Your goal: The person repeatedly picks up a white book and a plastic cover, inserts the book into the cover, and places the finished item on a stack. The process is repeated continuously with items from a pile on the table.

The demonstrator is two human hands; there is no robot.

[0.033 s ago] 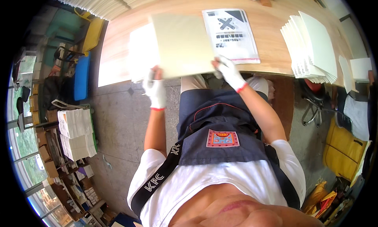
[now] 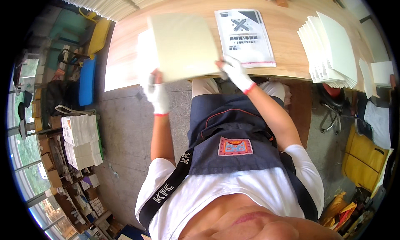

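Gloved hands are gripping a pale cream rectangular card sheet (image 2: 183,44) at its near edge: left hand (image 2: 156,92) is pinching the near-left corner, right hand (image 2: 235,71) is pinching the near-right corner, so the sheet is lying straight ahead of both grips, equally near each. It is hovering, slightly tilted, over the near edge of the light wooden table (image 2: 287,36), beside a clear bag with a black-and-white printed sheet (image 2: 246,38). A fanned stack of cream sheets (image 2: 329,48) is sitting well apart to the right, and grey concrete floor (image 2: 125,127) is showing below.
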